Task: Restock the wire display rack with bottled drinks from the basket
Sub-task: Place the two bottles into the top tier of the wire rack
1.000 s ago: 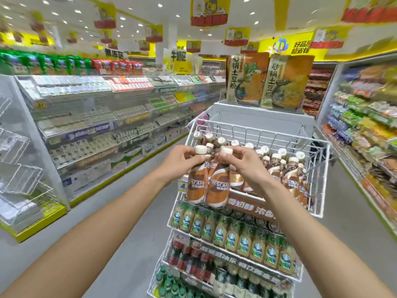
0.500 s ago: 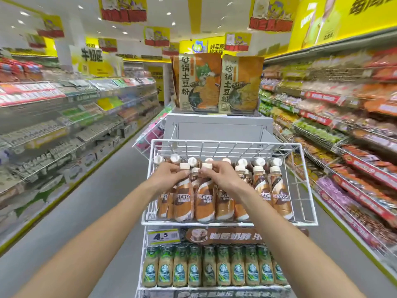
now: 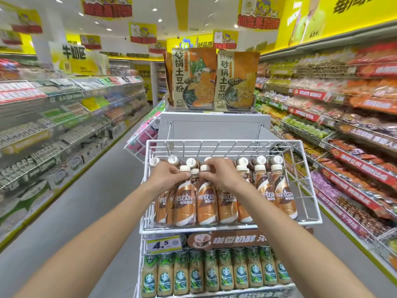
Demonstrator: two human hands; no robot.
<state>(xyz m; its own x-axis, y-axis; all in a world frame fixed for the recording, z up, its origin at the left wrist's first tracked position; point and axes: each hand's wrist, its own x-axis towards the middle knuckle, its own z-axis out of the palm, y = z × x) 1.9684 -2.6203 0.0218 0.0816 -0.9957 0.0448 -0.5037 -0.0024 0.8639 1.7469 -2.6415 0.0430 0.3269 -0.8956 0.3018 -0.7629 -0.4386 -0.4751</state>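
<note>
Both bottles being handled sit in the top tier of the rack (image 3: 234,143), in the front row, a bit left of middle. The left hand (image 3: 169,176) has its fingers curled round the neck of one coffee bottle (image 3: 185,204). The right hand (image 3: 220,174) is doing the same with the neighbour bottle (image 3: 207,204), just to its right. The two stand upright, side by side and touching, with their bottoms level with the rest of that row. Their white caps poke out above the fingers, and another cap (image 3: 195,171) peeks up between them from behind.

The rest of the tier holds more of the same brown-and-white drinks (image 3: 283,196), a couple of rows deep.

Clipped under the near rim is a price tag (image 3: 164,244) reading 4.5, with a brown banner (image 3: 232,239) beside it on the right. The tier below has a tight row of green-label bottles (image 3: 211,274).

Right behind the rack is a white box (image 3: 212,125) with two big noodle bags (image 3: 193,78) standing on top.

There are store shelves down both sides of the aisle, left shelves (image 3: 64,125) and right shelves (image 3: 343,130), but they're too blurry to make out the stock. The floor (image 3: 96,211) is grey.
</note>
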